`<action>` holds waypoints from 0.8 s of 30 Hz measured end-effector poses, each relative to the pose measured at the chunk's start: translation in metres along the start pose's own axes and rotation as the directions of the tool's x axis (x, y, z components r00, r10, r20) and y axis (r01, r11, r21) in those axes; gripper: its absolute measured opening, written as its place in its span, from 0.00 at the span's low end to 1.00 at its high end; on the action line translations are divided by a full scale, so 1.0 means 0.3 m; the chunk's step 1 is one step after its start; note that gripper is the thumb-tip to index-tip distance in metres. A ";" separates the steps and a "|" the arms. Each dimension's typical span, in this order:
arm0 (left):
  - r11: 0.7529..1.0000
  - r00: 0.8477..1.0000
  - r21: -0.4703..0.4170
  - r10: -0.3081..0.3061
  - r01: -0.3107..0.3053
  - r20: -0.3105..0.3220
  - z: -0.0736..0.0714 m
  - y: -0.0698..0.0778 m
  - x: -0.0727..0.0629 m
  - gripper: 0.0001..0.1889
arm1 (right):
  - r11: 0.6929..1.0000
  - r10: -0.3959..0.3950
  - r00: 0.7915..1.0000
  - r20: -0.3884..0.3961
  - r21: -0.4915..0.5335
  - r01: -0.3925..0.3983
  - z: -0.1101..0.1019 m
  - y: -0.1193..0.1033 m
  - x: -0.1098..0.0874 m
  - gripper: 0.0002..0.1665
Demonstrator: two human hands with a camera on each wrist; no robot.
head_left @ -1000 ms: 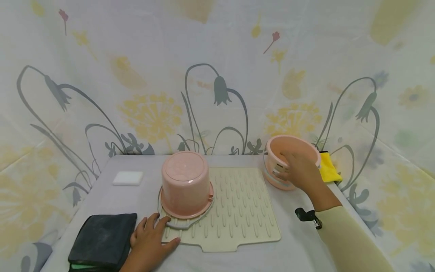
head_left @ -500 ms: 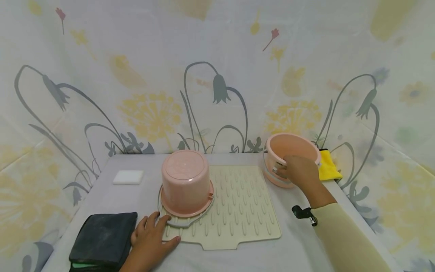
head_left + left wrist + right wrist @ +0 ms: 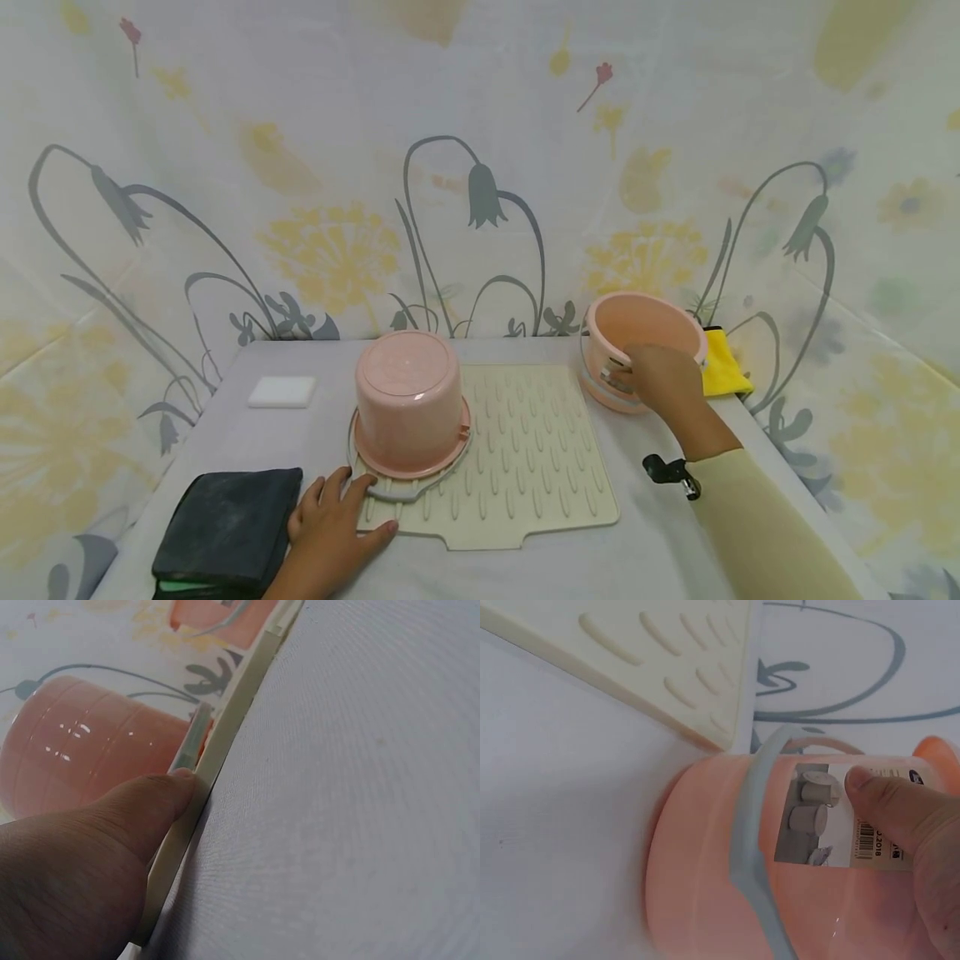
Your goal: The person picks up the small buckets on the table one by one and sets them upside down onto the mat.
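Observation:
A pink bucket [image 3: 408, 400] stands upside down on the left part of a cream ridged drying mat [image 3: 540, 450], its grey handle lying round the rim. My left hand [image 3: 333, 529] rests spread at the mat's front left corner, fingertips at that handle; in the left wrist view its thumb [image 3: 161, 799] lies along the mat's edge. A second, peach bucket [image 3: 607, 367] stands upright at the back right. My right hand [image 3: 667, 379] grips its near wall, fingers hidden inside the rim, and in the right wrist view the thumb [image 3: 889, 799] presses on the paper label [image 3: 821, 814].
A dark folded cloth or pouch [image 3: 228, 529] lies left of my left hand. Behind it is a white sponge block [image 3: 282, 392]. A yellow cloth [image 3: 723, 367] sits behind the peach bucket. A patterned curtain [image 3: 480, 167] closes off the table's back.
The right hand has settled lower onto the peach bucket's near wall, its fingers passing out of sight inside the rim. My left hand and the pink bucket have stayed put.

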State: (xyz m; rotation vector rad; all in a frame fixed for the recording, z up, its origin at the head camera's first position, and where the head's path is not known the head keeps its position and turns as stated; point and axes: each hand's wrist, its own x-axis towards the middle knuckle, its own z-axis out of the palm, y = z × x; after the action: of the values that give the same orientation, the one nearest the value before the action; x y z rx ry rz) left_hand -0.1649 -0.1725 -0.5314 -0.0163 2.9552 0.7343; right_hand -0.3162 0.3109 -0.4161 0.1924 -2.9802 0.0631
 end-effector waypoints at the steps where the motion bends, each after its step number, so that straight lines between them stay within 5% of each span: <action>1: 1.000 1.000 0.000 -0.001 0.001 0.000 0.000 0.000 0.001 0.47 | 1.000 -0.002 1.000 0.000 0.001 0.002 0.000 0.001 0.001 0.27; 24: 1.000 1.000 -0.011 -0.007 0.007 0.000 -0.007 0.008 -0.005 0.45 | 0.996 -0.079 0.985 -0.156 -0.041 0.074 -0.031 -0.022 -0.068 0.30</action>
State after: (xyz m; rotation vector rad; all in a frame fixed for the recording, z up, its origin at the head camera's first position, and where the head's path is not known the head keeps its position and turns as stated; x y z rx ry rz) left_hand -0.1636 -0.1715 -0.5283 -0.0282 2.9498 0.7502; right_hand -0.2941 0.3075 -0.4098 0.2839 -2.8114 0.0167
